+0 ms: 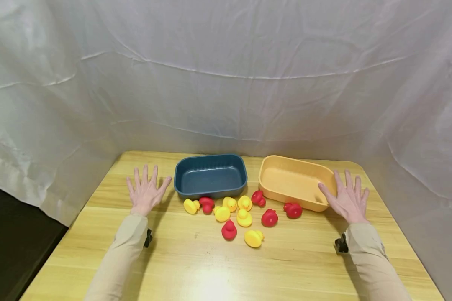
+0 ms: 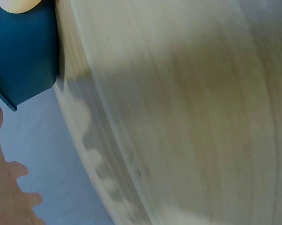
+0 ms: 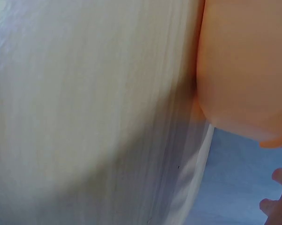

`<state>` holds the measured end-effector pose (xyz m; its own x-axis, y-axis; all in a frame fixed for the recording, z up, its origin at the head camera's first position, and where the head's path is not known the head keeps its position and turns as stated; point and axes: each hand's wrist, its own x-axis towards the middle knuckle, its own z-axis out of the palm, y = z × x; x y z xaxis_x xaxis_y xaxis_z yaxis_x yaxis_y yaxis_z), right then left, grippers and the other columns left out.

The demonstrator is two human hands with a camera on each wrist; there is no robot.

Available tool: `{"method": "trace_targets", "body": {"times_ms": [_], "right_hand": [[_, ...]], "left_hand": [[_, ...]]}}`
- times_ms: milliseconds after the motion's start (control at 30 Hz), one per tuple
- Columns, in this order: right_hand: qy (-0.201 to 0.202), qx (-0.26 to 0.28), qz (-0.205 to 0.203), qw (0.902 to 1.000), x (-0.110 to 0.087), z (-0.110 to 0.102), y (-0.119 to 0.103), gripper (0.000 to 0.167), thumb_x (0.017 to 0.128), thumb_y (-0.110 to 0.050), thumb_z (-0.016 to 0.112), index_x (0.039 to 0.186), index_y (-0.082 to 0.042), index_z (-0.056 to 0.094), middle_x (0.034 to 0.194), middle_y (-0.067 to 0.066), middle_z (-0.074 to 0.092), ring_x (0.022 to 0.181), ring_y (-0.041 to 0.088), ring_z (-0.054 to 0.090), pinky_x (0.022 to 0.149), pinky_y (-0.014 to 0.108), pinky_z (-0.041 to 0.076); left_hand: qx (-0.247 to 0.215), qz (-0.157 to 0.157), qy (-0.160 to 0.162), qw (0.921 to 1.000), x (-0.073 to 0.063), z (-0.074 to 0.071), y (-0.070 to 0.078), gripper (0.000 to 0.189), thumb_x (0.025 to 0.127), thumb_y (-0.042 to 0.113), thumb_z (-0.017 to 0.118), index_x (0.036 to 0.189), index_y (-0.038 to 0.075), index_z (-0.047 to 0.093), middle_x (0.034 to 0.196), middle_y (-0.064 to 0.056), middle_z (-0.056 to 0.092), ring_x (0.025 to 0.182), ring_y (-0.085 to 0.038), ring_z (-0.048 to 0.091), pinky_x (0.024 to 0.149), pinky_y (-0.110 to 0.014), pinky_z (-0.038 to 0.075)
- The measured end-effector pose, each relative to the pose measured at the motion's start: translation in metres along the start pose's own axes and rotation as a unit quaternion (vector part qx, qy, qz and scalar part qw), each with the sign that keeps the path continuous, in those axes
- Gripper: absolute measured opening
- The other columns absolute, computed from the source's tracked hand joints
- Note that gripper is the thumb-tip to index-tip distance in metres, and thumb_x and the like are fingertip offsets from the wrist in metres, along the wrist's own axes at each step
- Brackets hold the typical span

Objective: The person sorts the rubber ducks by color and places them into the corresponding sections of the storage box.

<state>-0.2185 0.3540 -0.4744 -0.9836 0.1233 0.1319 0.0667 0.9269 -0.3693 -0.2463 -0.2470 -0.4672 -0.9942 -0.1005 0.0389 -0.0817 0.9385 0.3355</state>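
Head view: I am seeing the left hand (image 1: pixel 146 195) holding its fingers spread, hovering just beside the blue tray (image 1: pixel 211 180). The right hand (image 1: pixel 348 202) is spreading its fingers by the orange tray (image 1: pixel 290 179); whether it is touching, I cannot tell. Red ducks (image 1: pixel 269 218) and yellow ducks (image 1: pixel 222 213) are lying before both trays.

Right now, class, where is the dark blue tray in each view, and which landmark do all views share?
Head: the dark blue tray sits just left of centre, below mid-height.
Left wrist: upper left corner, cut off by the picture's edge.
Right wrist: not in it.
Shared landmark: the wooden table.
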Motion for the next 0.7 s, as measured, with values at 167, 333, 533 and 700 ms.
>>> {"method": "trace_targets", "body": {"times_ms": [167,333,533,700], "right_hand": [[0.007,0.0,-0.002,1.0,0.0004,-0.0009,-0.0014,0.088,0.098,-0.069,0.034,0.163,-0.014,0.009,0.166,0.028,-0.001,0.148,0.062,-0.005,0.108,0.087,-0.004],[0.007,0.002,-0.004,1.0,-0.0004,-0.0005,-0.003,0.089,0.098,-0.069,0.034,0.163,-0.014,0.009,0.167,0.028,-0.002,0.148,0.062,-0.006,0.108,0.086,-0.005],[0.013,-0.003,-0.014,0.9998,-0.0021,0.0007,-0.0039,0.089,0.098,-0.069,0.035,0.163,-0.014,0.009,0.166,0.029,0.0,0.148,0.062,-0.003,0.109,0.086,-0.004],[0.012,-0.012,-0.027,0.9995,-0.0039,0.0019,-0.0068,0.088,0.098,-0.069,0.036,0.163,-0.016,0.01,0.166,0.029,0.002,0.148,0.061,-0.003,0.109,0.086,-0.004]], "left_hand": [[0.001,-0.003,0.002,1.0,-0.0002,-0.0007,0.0007,0.086,0.099,0.072,0.027,0.163,0.017,0.01,0.169,-0.02,-0.005,0.154,-0.045,-0.018,0.12,-0.067,-0.02],[0.007,-0.002,0.004,1.0,-0.0005,-0.0022,0.0031,0.085,0.099,0.071,0.028,0.163,0.016,0.013,0.169,-0.019,-0.004,0.155,-0.047,-0.013,0.121,-0.068,-0.018],[0.017,0.0,0.0,0.9999,0.0002,-0.0026,0.0049,0.086,0.099,0.071,0.026,0.163,0.017,0.011,0.169,-0.019,-0.003,0.155,-0.046,-0.012,0.12,-0.068,-0.019],[0.019,0.004,0.001,0.9998,0.0006,-0.0022,0.0062,0.088,0.098,0.074,0.025,0.163,0.017,0.011,0.169,-0.02,0.0,0.155,-0.045,-0.014,0.12,-0.067,-0.02]]}}
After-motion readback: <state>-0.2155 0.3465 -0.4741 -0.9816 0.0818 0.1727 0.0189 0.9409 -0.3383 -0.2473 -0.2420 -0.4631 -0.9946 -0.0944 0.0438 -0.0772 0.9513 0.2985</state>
